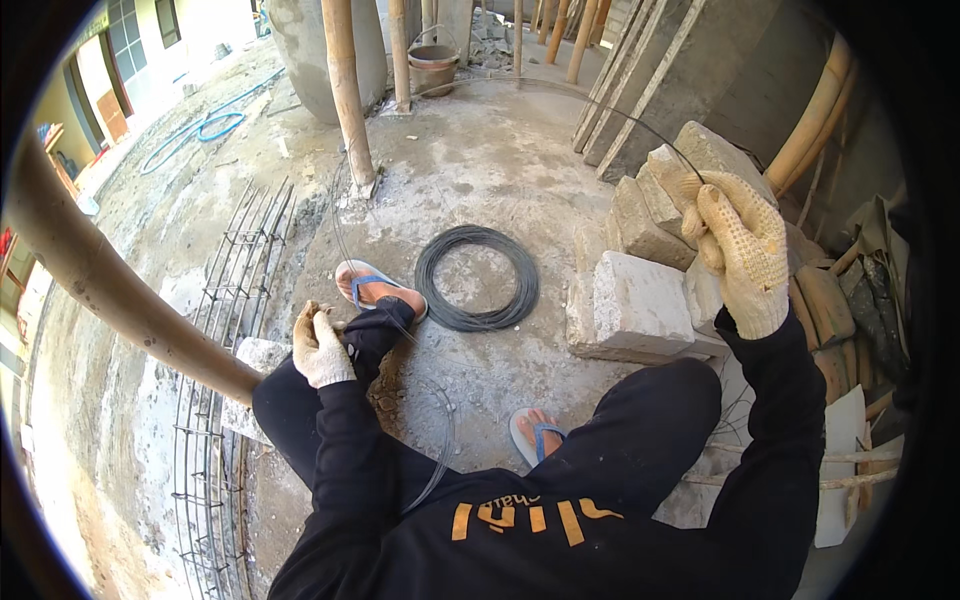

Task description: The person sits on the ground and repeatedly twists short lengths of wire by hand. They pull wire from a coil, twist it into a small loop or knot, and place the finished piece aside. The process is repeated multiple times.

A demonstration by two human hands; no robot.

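Observation:
My right hand (739, 244), in a cream knitted glove, is raised at the right with its fingers closed on a thin dark metal wire (652, 129). From there the wire arcs across the floor's far side towards the left. My left hand (322, 349), gloved too, is held above my left shin with fingers curled. Thin wire strands pass close to it, but whether it grips one is hidden. Between my feet and beyond lies a round coil of dark wire (527, 279) on the concrete floor. Looser wire loops (450, 431) hang near my lap.
Pale blocks (641, 300) are stacked at the right. A bamboo pole (127, 292) slants in at the left, beside a steel rebar cage (214, 450). Upright bamboo props (347, 90), a bucket (433, 75) and leaning boards (645, 75) stand ahead. A blue hose (199, 127) lies far left.

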